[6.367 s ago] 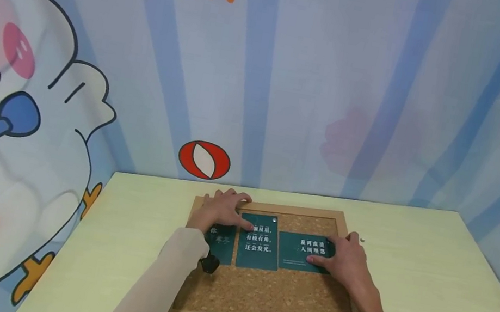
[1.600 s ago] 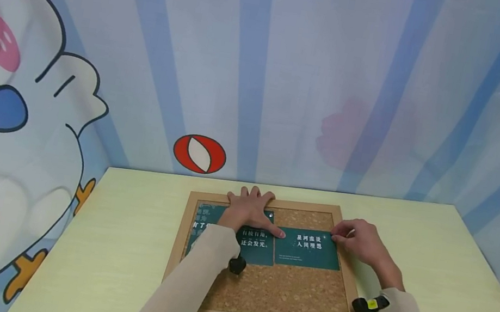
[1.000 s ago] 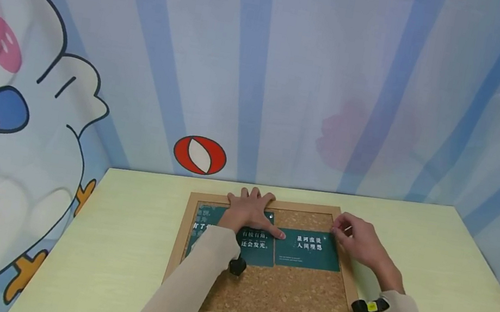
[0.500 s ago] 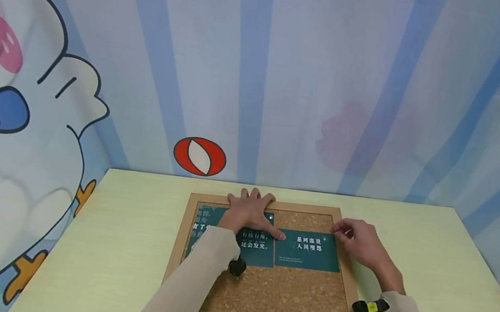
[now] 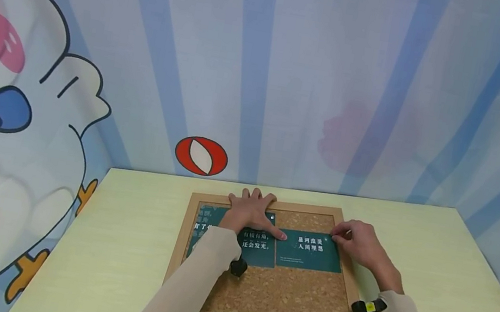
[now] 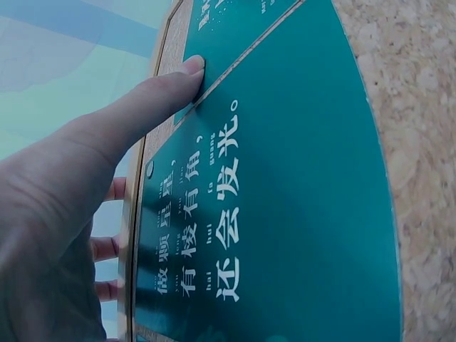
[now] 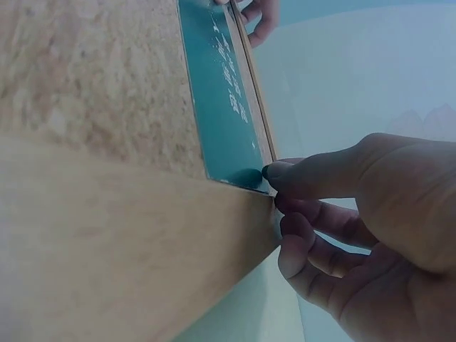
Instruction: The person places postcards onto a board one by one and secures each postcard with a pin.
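Note:
My left hand (image 5: 247, 215) lies spread over a cork board, its fingers past the top rail. In the left wrist view its thumb (image 6: 167, 89) presses the left edge of a green horizontal card (image 5: 307, 257). At that card's upper right corner, my right hand (image 5: 359, 243) pinches what seems a thumbtack (image 7: 266, 172); only a small dark bit shows at the thumb tip. A green upright card (image 6: 313, 199) lies left of it, with a round silver tack (image 6: 149, 169) in its upper right corner. Another green card (image 5: 203, 217) is partly hidden by my left arm.
The wood-framed cork board (image 5: 286, 297) lies on a pale yellow table (image 5: 116, 244). Bare cork extends below the cards. Behind the table hangs a blue striped backdrop (image 5: 303, 76) with a cartoon duck. A wrist camera (image 5: 368, 308) sits by the board's right rail.
Since the earliest frame my left hand has shifted right, its thumb now on the horizontal card. My right hand moved to that card's corner. The silver tack beside the board no longer shows there.

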The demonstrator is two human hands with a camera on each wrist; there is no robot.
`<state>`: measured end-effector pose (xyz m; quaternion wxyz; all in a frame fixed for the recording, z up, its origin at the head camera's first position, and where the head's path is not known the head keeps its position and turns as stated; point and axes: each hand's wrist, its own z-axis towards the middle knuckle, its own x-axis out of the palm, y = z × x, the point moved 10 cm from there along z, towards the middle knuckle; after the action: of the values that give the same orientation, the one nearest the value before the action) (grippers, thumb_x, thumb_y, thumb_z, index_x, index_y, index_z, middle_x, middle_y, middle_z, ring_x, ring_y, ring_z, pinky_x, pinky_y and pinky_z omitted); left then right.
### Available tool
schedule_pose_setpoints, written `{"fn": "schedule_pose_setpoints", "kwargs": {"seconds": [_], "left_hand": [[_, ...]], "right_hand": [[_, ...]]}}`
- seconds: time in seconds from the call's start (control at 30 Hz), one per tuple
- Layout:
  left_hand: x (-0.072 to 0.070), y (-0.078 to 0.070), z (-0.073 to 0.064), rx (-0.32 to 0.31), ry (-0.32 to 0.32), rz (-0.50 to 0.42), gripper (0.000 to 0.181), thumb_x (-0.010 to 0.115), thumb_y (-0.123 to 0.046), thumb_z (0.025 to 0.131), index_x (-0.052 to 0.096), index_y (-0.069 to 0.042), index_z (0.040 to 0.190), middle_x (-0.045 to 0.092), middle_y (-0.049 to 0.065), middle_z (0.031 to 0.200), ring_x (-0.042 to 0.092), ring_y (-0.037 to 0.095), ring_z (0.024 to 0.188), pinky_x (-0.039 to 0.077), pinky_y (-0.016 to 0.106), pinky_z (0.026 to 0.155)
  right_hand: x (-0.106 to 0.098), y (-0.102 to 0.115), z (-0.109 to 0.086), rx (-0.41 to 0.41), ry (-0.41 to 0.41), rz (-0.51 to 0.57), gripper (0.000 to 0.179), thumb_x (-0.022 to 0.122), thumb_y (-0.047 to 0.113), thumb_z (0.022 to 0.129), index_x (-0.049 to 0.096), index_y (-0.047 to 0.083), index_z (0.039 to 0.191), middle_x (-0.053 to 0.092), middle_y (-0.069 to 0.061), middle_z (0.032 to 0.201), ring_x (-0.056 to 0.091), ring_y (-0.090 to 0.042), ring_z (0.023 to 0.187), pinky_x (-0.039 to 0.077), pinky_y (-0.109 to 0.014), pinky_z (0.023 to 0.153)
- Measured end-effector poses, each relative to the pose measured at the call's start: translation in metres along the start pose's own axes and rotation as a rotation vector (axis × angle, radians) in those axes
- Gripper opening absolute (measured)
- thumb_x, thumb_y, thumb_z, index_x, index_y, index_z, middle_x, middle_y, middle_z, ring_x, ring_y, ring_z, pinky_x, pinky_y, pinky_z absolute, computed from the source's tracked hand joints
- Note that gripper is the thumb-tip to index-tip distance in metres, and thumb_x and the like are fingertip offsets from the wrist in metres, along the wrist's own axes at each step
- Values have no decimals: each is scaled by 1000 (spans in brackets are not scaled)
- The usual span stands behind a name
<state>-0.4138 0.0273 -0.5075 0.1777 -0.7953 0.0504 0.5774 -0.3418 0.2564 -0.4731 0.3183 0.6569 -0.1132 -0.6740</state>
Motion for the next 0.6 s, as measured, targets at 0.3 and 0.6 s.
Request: {"fn": "schedule_pose_setpoints", "kwargs": {"seconds": [0.3, 0.6], "left_hand": [[6, 4, 8, -15, 7, 12, 117, 77, -84, 66, 31, -38, 163, 36, 10, 159, 35, 40, 141, 21, 78, 109], [1, 1, 1, -13, 3, 16, 114, 77, -81, 69, 31, -37, 163, 35, 10, 160, 34, 39, 142, 22, 76, 110]], "right_hand": [[2, 1, 1, -4, 22, -19, 8, 67, 1, 98, 75, 2, 95, 67, -7, 89, 61, -24, 83, 54, -46, 76], [3, 2, 5, -12, 68, -42, 9, 66, 1, 99, 74, 3, 95, 63, -4, 86, 56, -22, 81, 49, -39, 71]]}}
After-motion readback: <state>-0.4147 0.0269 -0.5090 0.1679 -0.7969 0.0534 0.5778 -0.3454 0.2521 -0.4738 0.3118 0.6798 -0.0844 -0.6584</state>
